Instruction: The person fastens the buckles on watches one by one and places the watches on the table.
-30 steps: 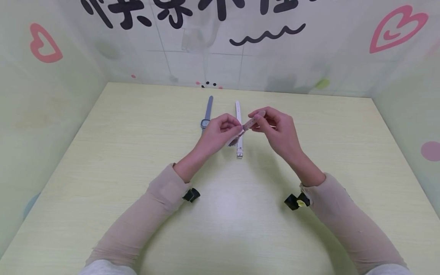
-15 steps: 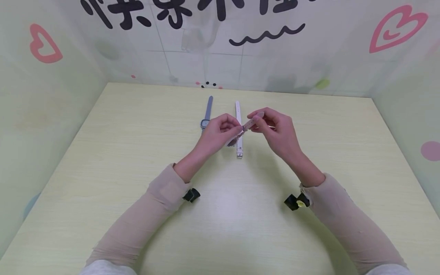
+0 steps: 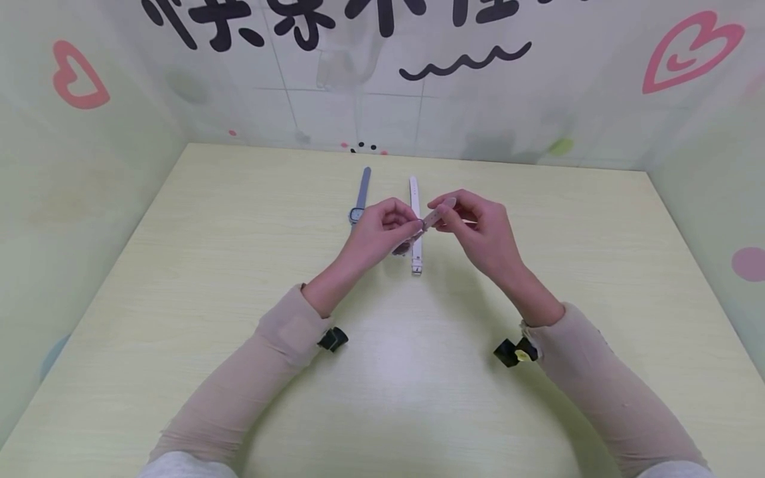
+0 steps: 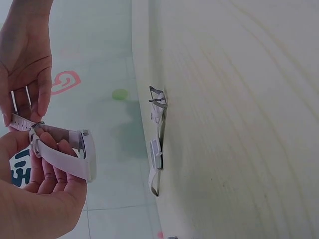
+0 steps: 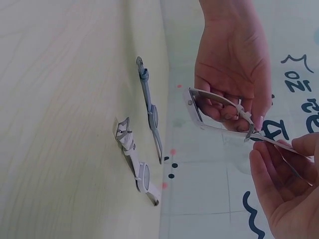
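A pale pinkish-white watch is held up over the table between both hands, its strap (image 3: 435, 216) bent into a loop. My left hand (image 3: 382, 229) pinches the strap at the buckle (image 4: 35, 139), fingers curled inside the loop in the left wrist view. The watch case (image 4: 88, 157) hangs at the loop's far end. My right hand (image 3: 487, 229) pinches the free, holed end of the strap between thumb and fingers. That end passes through the buckle area, as the right wrist view shows at the strap (image 5: 269, 141). Fingers partly hide the buckle in the head view.
On the table (image 3: 239, 265), a blue-grey watch (image 3: 356, 214) lies left of the hands, partly covered by the left one. A white watch (image 3: 416, 259) lies straight beneath them. Printed walls (image 3: 358, 113) stand at the back and sides. Black wrist cameras sit on both sleeves.
My right hand has shifted slightly left and down toward my left hand, and the strap tip has moved with it. My left hand stays nearly in place; the watches on the table are unmoved.
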Demonstrator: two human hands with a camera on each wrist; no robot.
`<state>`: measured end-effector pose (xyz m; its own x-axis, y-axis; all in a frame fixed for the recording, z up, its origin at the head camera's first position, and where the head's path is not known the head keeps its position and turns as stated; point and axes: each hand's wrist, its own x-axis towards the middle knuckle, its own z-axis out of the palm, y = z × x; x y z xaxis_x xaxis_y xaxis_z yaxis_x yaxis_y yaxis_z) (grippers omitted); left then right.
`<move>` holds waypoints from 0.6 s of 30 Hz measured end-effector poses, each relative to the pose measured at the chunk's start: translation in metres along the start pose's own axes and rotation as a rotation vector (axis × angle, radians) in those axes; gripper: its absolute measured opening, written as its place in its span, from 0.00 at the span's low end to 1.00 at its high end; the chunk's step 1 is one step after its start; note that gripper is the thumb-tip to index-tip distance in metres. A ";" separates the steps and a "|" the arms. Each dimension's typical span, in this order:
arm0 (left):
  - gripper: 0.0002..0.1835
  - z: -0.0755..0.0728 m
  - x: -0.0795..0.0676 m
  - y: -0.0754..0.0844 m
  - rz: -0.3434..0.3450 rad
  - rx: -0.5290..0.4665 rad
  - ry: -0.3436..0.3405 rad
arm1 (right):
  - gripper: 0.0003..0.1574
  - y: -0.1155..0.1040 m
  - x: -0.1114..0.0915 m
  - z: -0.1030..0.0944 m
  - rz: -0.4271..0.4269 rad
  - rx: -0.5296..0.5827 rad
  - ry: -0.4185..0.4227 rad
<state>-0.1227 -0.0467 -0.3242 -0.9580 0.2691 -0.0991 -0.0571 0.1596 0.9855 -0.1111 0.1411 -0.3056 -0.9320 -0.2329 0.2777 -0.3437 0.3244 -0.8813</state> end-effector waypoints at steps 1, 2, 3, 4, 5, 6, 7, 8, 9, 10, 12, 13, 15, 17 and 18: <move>0.07 0.000 0.000 0.000 0.000 0.001 0.003 | 0.13 0.000 0.000 0.000 -0.002 -0.003 -0.001; 0.07 0.000 0.000 0.000 -0.001 -0.001 0.005 | 0.13 0.000 0.000 0.000 -0.004 -0.006 -0.003; 0.07 0.000 0.000 0.000 -0.003 -0.003 0.006 | 0.13 0.000 0.000 0.000 -0.006 -0.010 -0.004; 0.07 0.000 0.000 0.000 -0.004 -0.004 0.006 | 0.12 0.000 0.000 0.000 -0.009 -0.015 -0.005; 0.07 0.000 0.000 -0.001 -0.005 -0.005 0.007 | 0.12 0.000 -0.001 0.000 -0.010 -0.022 -0.007; 0.07 0.000 0.000 -0.001 -0.006 -0.005 0.008 | 0.13 0.000 -0.001 0.000 -0.013 -0.029 -0.009; 0.07 0.000 0.000 -0.001 -0.005 -0.005 0.008 | 0.12 0.000 -0.001 0.000 -0.016 -0.034 -0.010; 0.07 0.000 0.000 -0.001 -0.004 -0.003 0.008 | 0.13 0.000 -0.001 0.000 -0.018 -0.041 -0.010; 0.07 0.000 0.000 -0.001 -0.002 0.001 0.009 | 0.13 0.000 -0.001 0.000 -0.020 -0.048 -0.010; 0.07 0.000 0.000 -0.001 0.000 0.005 0.010 | 0.13 0.000 -0.001 0.000 -0.022 -0.053 -0.011; 0.08 0.000 0.000 -0.001 0.004 0.013 0.014 | 0.13 0.000 -0.001 0.000 -0.025 -0.061 -0.012; 0.08 0.000 0.000 -0.001 0.008 0.016 0.015 | 0.12 0.000 -0.002 0.000 -0.026 -0.065 -0.013; 0.07 0.000 0.000 0.000 0.015 0.028 0.018 | 0.12 0.001 -0.002 0.001 -0.028 -0.071 -0.016; 0.07 0.000 0.000 0.000 0.021 0.042 0.020 | 0.12 0.001 -0.002 0.001 -0.030 -0.077 -0.019; 0.07 0.000 0.000 0.000 0.024 0.050 0.020 | 0.12 0.001 -0.003 0.001 -0.031 -0.077 -0.020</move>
<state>-0.1228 -0.0472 -0.3243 -0.9645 0.2541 -0.0726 -0.0210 0.2005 0.9795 -0.1090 0.1412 -0.3076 -0.9187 -0.2617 0.2958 -0.3805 0.3862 -0.8402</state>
